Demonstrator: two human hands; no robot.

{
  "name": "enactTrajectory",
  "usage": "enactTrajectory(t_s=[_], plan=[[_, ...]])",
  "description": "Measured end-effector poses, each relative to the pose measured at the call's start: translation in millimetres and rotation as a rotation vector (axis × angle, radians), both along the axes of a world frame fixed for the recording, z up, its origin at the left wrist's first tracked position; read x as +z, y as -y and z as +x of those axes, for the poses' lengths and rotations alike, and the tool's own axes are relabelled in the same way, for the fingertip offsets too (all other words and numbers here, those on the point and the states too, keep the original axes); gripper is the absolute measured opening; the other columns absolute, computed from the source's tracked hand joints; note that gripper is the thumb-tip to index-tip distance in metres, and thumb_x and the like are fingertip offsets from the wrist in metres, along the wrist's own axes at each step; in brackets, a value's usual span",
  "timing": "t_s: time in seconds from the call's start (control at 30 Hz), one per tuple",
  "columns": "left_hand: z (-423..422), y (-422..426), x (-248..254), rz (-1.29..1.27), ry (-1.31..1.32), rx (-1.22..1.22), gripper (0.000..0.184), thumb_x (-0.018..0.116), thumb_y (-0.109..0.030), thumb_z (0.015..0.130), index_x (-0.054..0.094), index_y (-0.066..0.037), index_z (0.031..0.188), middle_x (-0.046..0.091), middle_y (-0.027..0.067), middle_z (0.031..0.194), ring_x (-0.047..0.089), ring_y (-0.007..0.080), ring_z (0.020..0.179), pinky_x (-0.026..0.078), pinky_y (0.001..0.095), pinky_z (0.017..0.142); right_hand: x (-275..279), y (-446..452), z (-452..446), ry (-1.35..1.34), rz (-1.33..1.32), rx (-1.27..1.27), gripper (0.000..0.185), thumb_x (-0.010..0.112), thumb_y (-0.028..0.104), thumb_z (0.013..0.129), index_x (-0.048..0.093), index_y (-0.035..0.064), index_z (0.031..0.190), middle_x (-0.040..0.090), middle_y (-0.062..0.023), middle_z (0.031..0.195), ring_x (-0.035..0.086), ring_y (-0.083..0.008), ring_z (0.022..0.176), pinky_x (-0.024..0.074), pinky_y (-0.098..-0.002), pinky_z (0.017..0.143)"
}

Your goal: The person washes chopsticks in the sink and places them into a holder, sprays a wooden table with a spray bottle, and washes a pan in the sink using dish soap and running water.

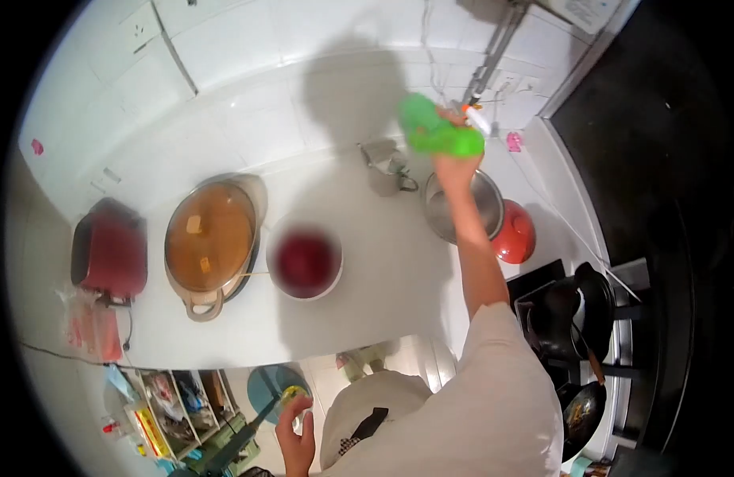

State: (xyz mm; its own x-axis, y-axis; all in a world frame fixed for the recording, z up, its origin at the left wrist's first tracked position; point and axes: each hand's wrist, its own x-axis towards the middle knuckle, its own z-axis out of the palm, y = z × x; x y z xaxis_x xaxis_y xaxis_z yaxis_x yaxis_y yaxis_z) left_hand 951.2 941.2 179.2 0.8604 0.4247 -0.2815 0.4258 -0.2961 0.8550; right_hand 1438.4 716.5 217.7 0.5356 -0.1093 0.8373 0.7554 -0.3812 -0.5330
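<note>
Raised over the back right of the white counter, my right hand point(454, 163) is closed around a bright green bottle point(442, 135), blurred. A small white and orange piece point(477, 119) shows beside it; I cannot tell if it belongs to the bottle. Below that arm sits a round steel pot point(444, 213), partly covered by the forearm. My left hand point(294, 437) is low in front of the counter, its fingers curled by a small yellow and clear thing point(293, 393) that it seems to hold. A metal jug point(385, 176) stands left of the pot.
A red bowl point(518, 234) is beside the pot. An oval pan with an amber lid point(210, 238) and a white bowl point(339, 266) with dark red, blurred contents stand further left. Black pans point(561, 318) are on the stove at right. A red appliance point(112, 248) is at the far left.
</note>
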Motion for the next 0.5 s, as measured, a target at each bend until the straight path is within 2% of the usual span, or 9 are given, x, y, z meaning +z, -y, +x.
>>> enactTrajectory(t_s=[0.03, 0.07, 0.13, 0.2, 0.23, 0.33, 0.37, 0.4, 0.5], plan=[[17, 4, 24, -0.067, 0.021, -0.031, 0.043, 0.053, 0.001, 0.082, 0.047, 0.000, 0.125, 0.060, 0.0137, 0.107, 0.057, 0.0206, 0.101, 0.045, 0.0321, 0.087, 22, 3, -37, 0.006, -0.113, -0.037, 0.038, 0.077, 0.008, 0.066, 0.064, 0.0023, 0.101, 0.067, -0.0091, 0.095, 0.062, -0.0128, 0.078, 0.0494, -0.0278, 0.070], [29, 8, 27, -0.068, 0.032, -0.062, 0.043, 0.053, 0.001, 0.082, 0.047, 0.000, 0.125, 0.060, 0.0137, 0.107, 0.057, 0.0206, 0.101, 0.045, 0.0321, 0.087, 40, 3, -76, 0.002, -0.223, -0.080, 0.039, 0.078, 0.007, 0.065, 0.064, 0.0026, 0.101, 0.067, -0.0084, 0.096, 0.062, -0.0127, 0.079, 0.0499, -0.0278, 0.070], [36, 7, 36, -0.161, 0.153, -0.006, 0.077, 0.070, -0.003, 0.070, 0.032, -0.002, 0.137, 0.049, 0.0182, 0.127, 0.049, 0.0269, 0.115, 0.038, 0.0374, 0.097, 46, -2, -143, -0.154, -0.059, 0.132, 0.042, 0.080, 0.007, 0.062, 0.063, 0.0021, 0.100, 0.067, -0.0082, 0.098, 0.063, -0.0129, 0.082, 0.0508, -0.0279, 0.072], [52, 9, 47, -0.019, 0.253, -0.063, 0.090, 0.075, -0.007, 0.064, 0.026, -0.003, 0.139, 0.042, 0.0187, 0.132, 0.043, 0.0287, 0.120, 0.033, 0.0387, 0.101, 45, -11, -206, -0.672, 0.533, 0.767, 0.043, 0.082, 0.010, 0.061, 0.062, 0.0026, 0.099, 0.066, -0.0076, 0.101, 0.063, -0.0137, 0.085, 0.0511, -0.0289, 0.076], [59, 13, 50, 0.116, 0.360, -0.066, 0.103, 0.080, -0.011, 0.058, 0.019, -0.004, 0.142, 0.036, 0.0192, 0.137, 0.037, 0.0304, 0.126, 0.029, 0.0400, 0.104, 33, -14, -228, -0.583, 0.199, 0.654, 0.044, 0.082, 0.011, 0.061, 0.062, 0.0044, 0.099, 0.066, -0.0071, 0.102, 0.063, -0.0148, 0.087, 0.0507, -0.0295, 0.079], [71, 10, 66, 0.205, 0.466, -0.188, 0.113, 0.082, -0.028, 0.056, 0.015, -0.003, 0.143, 0.032, 0.0212, 0.140, 0.033, 0.0327, 0.129, 0.024, 0.0441, 0.107, 29, -30, -283, -0.907, 0.235, 1.074, 0.042, 0.080, 0.015, 0.062, 0.063, 0.0051, 0.100, 0.066, -0.0071, 0.097, 0.063, -0.0168, 0.087, 0.0488, -0.0312, 0.079], [77, 9, 66, 0.254, 0.496, -0.262, 0.111, 0.084, -0.032, 0.052, 0.024, -0.001, 0.140, 0.042, 0.0206, 0.133, 0.042, 0.0306, 0.122, 0.030, 0.0415, 0.104, 31, -34, -299, -1.030, 0.239, 1.185, 0.041, 0.078, 0.017, 0.063, 0.064, 0.0054, 0.100, 0.066, -0.0070, 0.095, 0.063, -0.0174, 0.086, 0.0483, -0.0310, 0.078], [78, 6, 68, 0.254, 0.494, -0.271, 0.111, 0.084, -0.032, 0.052, 0.024, -0.001, 0.140, 0.042, 0.0206, 0.133, 0.042, 0.0306, 0.122, 0.030, 0.0415, 0.104, 43, -33, -308, -0.592, -0.204, 1.014, 0.040, 0.078, 0.018, 0.064, 0.064, 0.0050, 0.098, 0.065, -0.0080, 0.094, 0.062, -0.0172, 0.086, 0.0481, -0.0304, 0.077], [85, 12, 83, -0.233, 0.225, -0.529, 0.076, 0.082, -0.022, 0.049, 0.053, 0.004, 0.115, 0.062, 0.0131, 0.104, 0.059, 0.0224, 0.098, 0.044, 0.0330, 0.087, 36, -30, -313, -0.717, -0.001, 1.079, 0.042, 0.079, 0.023, 0.064, 0.063, 0.0041, 0.097, 0.064, -0.0104, 0.092, 0.062, -0.0195, 0.084, 0.0476, -0.0309, 0.076]])
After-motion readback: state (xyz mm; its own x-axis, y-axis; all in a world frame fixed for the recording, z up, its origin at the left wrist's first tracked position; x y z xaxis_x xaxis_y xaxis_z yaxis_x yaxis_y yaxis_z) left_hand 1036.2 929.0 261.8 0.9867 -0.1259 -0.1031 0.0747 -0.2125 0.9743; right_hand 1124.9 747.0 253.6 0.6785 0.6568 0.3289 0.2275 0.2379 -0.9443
